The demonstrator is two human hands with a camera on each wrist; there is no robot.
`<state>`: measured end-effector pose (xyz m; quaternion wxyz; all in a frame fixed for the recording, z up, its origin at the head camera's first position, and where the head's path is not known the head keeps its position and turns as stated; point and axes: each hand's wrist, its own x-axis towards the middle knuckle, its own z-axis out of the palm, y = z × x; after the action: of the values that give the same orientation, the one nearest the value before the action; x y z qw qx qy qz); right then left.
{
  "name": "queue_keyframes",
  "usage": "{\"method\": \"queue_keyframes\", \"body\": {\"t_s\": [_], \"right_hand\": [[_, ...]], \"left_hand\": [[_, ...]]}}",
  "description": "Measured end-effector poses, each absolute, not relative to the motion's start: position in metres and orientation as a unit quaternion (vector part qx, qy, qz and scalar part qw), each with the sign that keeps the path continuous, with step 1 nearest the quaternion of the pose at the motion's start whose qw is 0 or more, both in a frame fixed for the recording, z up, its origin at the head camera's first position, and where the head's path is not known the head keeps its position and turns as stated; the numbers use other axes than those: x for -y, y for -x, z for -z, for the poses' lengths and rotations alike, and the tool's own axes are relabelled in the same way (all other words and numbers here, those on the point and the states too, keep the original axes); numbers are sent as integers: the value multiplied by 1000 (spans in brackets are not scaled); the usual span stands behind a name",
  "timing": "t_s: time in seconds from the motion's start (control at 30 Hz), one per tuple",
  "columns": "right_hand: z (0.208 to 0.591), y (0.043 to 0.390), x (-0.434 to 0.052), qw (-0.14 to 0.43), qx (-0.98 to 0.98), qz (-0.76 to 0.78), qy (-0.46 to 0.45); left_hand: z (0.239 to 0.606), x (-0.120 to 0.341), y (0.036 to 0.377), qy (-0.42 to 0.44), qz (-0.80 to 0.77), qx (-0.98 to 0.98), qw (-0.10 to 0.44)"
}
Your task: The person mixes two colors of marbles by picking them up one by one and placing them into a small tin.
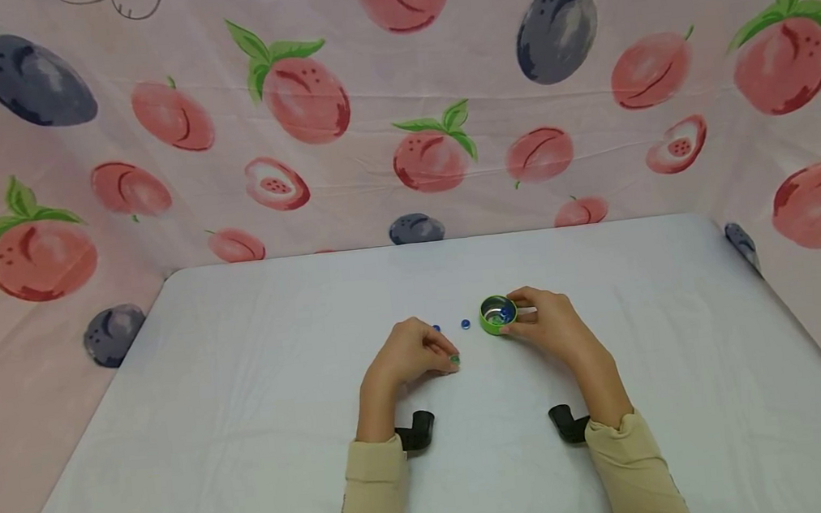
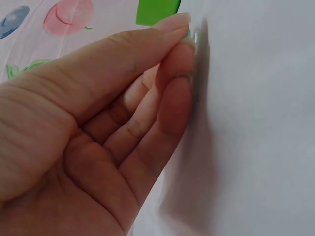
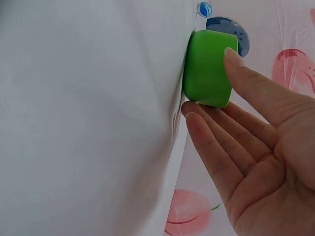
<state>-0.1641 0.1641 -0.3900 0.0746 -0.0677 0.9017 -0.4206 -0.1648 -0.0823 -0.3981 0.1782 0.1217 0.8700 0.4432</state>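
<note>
In the head view my left hand (image 1: 413, 350) pinches a small green marble (image 1: 454, 359) between thumb and fingertips, low over the white table. The left wrist view shows that marble mostly hidden behind the fingertips. My right hand (image 1: 550, 322) holds a round, green, open-topped tin (image 1: 489, 330) by its right side, thumb at the near side and fingers at the far side. Inside the tin lie blue and green marbles (image 1: 505, 313). Between the hands, a blue marble (image 1: 465, 324) rests on the table; another blue marble (image 1: 436, 328) sits partly behind the left hand.
A white cloth covers the table (image 1: 250, 433), which ends at a fruit-print curtain (image 1: 345, 181) behind and at both sides. Black wrist mounts (image 1: 417, 431) stick out inward from both forearms, above the table.
</note>
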Motion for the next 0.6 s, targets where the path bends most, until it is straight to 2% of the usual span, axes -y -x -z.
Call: {"method": "queue_keyframes", "body": {"t_s": [0.37,0.6], "right_hand": [[390,164,-163,72,-903,419,66],[389,162,-163,80,-903,417,62]], "left_hand": [[399,82,166,-119,-490,-849,159],[398,78,166,-111,-501,-849,127]]}}
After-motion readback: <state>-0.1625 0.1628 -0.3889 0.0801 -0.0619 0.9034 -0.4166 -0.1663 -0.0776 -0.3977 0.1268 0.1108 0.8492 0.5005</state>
